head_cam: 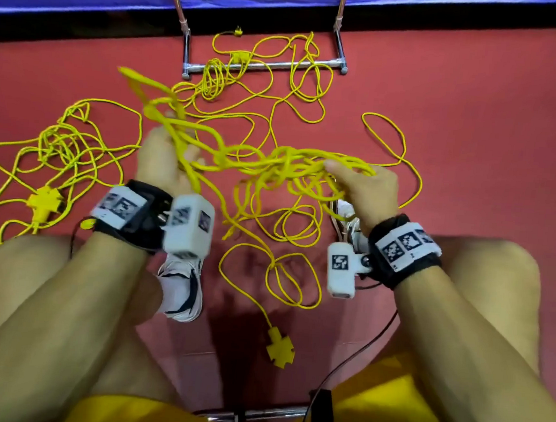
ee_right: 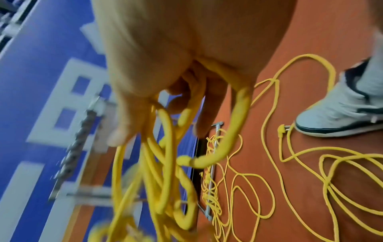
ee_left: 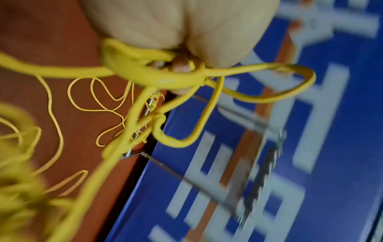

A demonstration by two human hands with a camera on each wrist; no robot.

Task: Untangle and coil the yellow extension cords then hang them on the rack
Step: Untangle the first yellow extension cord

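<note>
Left hand (head_cam: 161,155): fingers curled round several strands of the yellow extension cords (head_cam: 267,166), lifted above the floor.
Right hand (head_cam: 368,191): fingers hooked through a bundle of loops.
Cords: knotted between both hands; the rest sprawls over the red floor (head_cam: 476,126).
Rack (head_cam: 264,66): beyond the hands, cord draped over its base bar.

Right hand (ee_right: 165,68) — yellow cords (ee_right: 165,163) looped

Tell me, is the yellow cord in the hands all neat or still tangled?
Tangled. The yellow cord crosses itself in messy loops between the left hand and right hand.
</note>
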